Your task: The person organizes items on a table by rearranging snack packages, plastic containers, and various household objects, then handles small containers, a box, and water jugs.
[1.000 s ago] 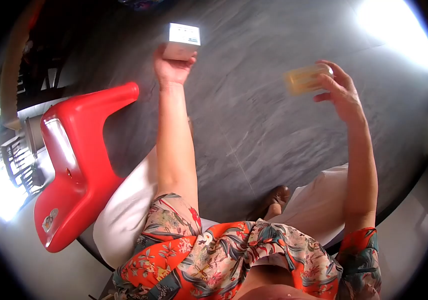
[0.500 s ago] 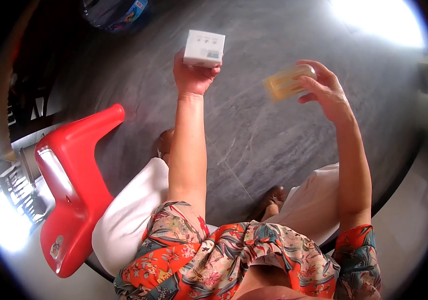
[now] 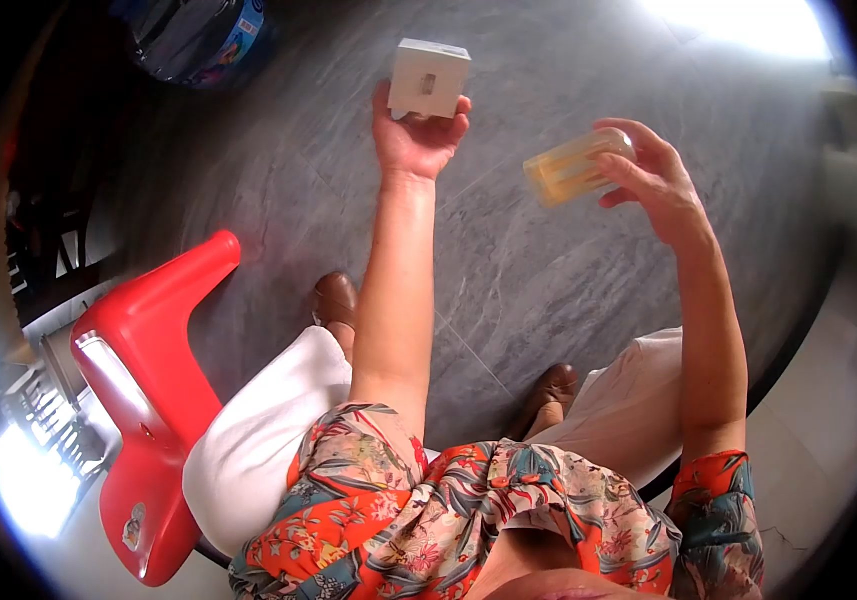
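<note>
My left hand holds a small white box from below, with the fingers behind it and the thumb at its lower right edge. A small printed picture shows on the box's near face. On the right, my right hand grips a clear, yellowish container by its right end, between thumb and fingers. The container is tilted and a little blurred, and its contents cannot be made out. Box and container are held apart, above the grey floor.
A red plastic stool lies at the left. Behind it, at the upper left, is a large bottle with a blue label. Grey marbled floor spreads below my arms, with my brown shoes on it.
My left hand has moved right with the white box, which has turned to show another face. The yellowish container has shifted slightly left in my right hand. More of the large bottle shows.
</note>
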The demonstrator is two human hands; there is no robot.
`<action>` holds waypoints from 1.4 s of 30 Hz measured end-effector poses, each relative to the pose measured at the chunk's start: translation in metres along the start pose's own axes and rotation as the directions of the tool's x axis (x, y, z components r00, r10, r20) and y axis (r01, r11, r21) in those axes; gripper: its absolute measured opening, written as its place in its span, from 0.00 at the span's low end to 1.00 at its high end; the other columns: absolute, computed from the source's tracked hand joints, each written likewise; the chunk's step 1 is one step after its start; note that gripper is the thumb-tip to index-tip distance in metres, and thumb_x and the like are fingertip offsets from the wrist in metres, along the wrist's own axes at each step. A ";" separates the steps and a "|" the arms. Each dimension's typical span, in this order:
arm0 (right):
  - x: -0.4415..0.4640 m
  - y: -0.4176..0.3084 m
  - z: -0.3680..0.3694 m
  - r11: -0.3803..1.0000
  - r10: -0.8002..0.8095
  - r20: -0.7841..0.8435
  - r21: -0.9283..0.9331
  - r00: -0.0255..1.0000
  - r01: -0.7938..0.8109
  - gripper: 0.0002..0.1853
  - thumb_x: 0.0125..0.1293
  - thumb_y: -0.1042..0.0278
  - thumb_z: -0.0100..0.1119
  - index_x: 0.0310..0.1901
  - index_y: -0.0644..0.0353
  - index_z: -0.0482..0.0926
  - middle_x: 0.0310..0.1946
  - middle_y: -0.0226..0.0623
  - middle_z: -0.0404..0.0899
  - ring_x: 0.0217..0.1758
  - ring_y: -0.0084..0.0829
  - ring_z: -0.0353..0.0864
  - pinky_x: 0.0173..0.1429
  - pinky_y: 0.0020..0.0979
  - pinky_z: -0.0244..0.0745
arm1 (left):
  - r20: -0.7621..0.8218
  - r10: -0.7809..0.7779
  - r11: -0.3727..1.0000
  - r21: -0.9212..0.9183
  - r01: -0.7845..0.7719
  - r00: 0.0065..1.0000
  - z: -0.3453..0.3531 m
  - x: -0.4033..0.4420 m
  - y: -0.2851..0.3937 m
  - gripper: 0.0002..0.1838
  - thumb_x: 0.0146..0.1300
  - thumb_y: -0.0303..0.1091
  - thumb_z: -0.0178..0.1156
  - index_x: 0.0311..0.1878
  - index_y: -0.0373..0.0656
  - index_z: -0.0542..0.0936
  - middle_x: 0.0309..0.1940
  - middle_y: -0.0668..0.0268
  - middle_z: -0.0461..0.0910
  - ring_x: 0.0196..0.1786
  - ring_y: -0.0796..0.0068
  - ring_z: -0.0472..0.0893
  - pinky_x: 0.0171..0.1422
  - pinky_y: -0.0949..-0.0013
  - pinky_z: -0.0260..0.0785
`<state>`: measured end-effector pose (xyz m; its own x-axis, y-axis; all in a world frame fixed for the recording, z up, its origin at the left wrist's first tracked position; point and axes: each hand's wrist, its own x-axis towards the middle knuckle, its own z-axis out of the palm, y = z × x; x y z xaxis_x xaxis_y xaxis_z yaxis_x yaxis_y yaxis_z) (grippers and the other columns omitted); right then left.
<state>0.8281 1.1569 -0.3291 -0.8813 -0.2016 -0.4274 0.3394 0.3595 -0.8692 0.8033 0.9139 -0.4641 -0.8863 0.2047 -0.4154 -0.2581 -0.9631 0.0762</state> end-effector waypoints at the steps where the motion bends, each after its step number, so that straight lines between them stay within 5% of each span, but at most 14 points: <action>1: -0.001 -0.003 0.000 1.000 -0.002 -0.002 -0.013 1.000 0.002 0.28 0.54 0.53 0.63 0.52 0.61 0.71 0.38 0.38 0.78 0.40 0.29 0.78 0.35 0.26 0.78 | 0.004 -0.017 0.999 0.045 0.017 1.000 -0.001 0.003 -0.003 0.29 0.53 0.57 0.51 0.47 0.41 0.75 0.36 0.56 0.78 0.33 0.54 0.79 0.30 0.60 0.76; 11: -0.036 -0.010 0.013 0.992 0.033 0.009 -0.125 0.999 -0.031 0.23 0.51 0.67 0.66 0.50 0.59 0.71 0.35 0.33 0.77 0.34 0.21 0.77 0.36 0.21 0.76 | 0.011 -0.157 0.980 0.123 0.154 0.988 -0.009 0.017 -0.072 0.29 0.51 0.45 0.61 0.53 0.39 0.68 0.39 0.53 0.76 0.35 0.52 0.80 0.30 0.59 0.77; 15: -0.055 -0.031 0.033 0.983 0.174 0.092 -0.066 0.980 -0.169 0.23 0.51 0.75 0.64 0.50 0.60 0.70 0.35 0.33 0.77 0.35 0.21 0.77 0.37 0.21 0.76 | -0.125 -0.229 0.964 0.111 0.243 0.965 -0.017 -0.013 -0.095 0.31 0.48 0.45 0.64 0.53 0.40 0.69 0.40 0.54 0.76 0.37 0.55 0.80 0.33 0.60 0.77; 19: -0.062 -0.040 0.046 0.978 0.193 0.154 -0.109 0.969 -0.177 0.23 0.51 0.69 0.63 0.50 0.60 0.70 0.34 0.36 0.77 0.34 0.23 0.77 0.36 0.25 0.75 | -0.340 -0.230 0.949 0.131 0.288 0.912 -0.017 -0.053 -0.103 0.30 0.45 0.46 0.66 0.50 0.41 0.71 0.38 0.57 0.76 0.35 0.59 0.79 0.33 0.63 0.75; 22: -0.064 -0.032 0.054 0.955 0.274 0.219 0.053 0.937 -0.292 0.24 0.52 0.67 0.62 0.51 0.63 0.69 0.36 0.36 0.77 0.38 0.23 0.77 0.38 0.26 0.74 | -0.456 -0.205 0.951 0.116 0.286 0.866 -0.013 -0.076 -0.097 0.26 0.47 0.45 0.65 0.46 0.39 0.72 0.38 0.56 0.76 0.35 0.60 0.77 0.35 0.59 0.75; 30: -0.121 -0.035 0.090 0.638 0.562 0.351 0.392 0.748 -0.663 0.29 0.55 0.58 0.61 0.56 0.62 0.66 0.41 0.37 0.75 0.42 0.30 0.77 0.38 0.30 0.76 | -0.669 0.011 0.886 0.351 0.303 0.743 0.034 -0.165 0.002 0.24 0.49 0.46 0.63 0.46 0.43 0.73 0.36 0.59 0.77 0.33 0.63 0.78 0.32 0.65 0.72; 34: -0.129 -0.098 0.076 0.656 0.568 0.397 0.312 0.721 -0.688 0.29 0.56 0.57 0.60 0.56 0.62 0.65 0.41 0.38 0.75 0.41 0.31 0.78 0.37 0.30 0.78 | -0.732 0.075 0.878 0.371 0.303 0.678 0.071 -0.198 0.031 0.24 0.46 0.47 0.65 0.46 0.49 0.74 0.31 0.68 0.75 0.25 0.74 0.74 0.28 0.73 0.68; 40: -0.124 -0.194 0.057 0.740 0.571 0.275 0.236 0.773 -0.630 0.28 0.56 0.58 0.60 0.56 0.62 0.65 0.41 0.37 0.76 0.41 0.31 0.78 0.35 0.30 0.77 | -0.692 0.159 0.828 0.482 0.287 0.704 0.150 -0.254 0.091 0.15 0.46 0.43 0.67 0.35 0.53 0.73 0.22 0.76 0.73 0.22 0.83 0.71 0.28 0.75 0.65; 42: -0.120 -0.229 0.058 0.762 0.569 0.252 0.196 0.783 -0.617 0.27 0.57 0.58 0.60 0.55 0.61 0.66 0.41 0.37 0.76 0.41 0.30 0.78 0.35 0.30 0.77 | -0.643 0.156 0.808 0.520 0.278 0.750 0.168 -0.270 0.117 0.20 0.46 0.42 0.68 0.43 0.51 0.74 0.27 0.73 0.76 0.24 0.83 0.73 0.28 0.75 0.66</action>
<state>0.8751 1.0456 -0.0939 -0.4144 -0.1826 -0.8916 0.8666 0.2200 -0.4479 0.9475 0.7757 -0.1904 -0.4576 -0.1089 -0.8825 -0.6546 -0.6304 0.4172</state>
